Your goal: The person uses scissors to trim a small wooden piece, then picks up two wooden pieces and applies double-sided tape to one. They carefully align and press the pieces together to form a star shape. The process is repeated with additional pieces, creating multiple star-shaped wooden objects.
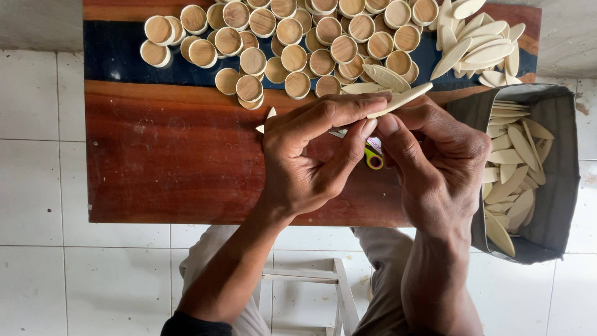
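Note:
Both my hands meet over the front of a reddish wooden board (168, 155). My left hand (311, 152) pinches a pale leaf-shaped wooden piece (401, 99) between forefinger and thumb. My right hand (435, 162) touches the same piece at its near end and holds a small cutter with a green and yellow handle (374, 155); its blade shows between the thumbs. A pale pointed scrap (268, 117) pokes out behind my left hand.
Several round wooden discs (292, 43) lie heaped at the board's far side on a dark blue stripe. A pile of leaf-shaped pieces (482, 43) sits at the far right. A grey bag (553, 180) holds more. Below is a white stool (311, 292) on white tiles.

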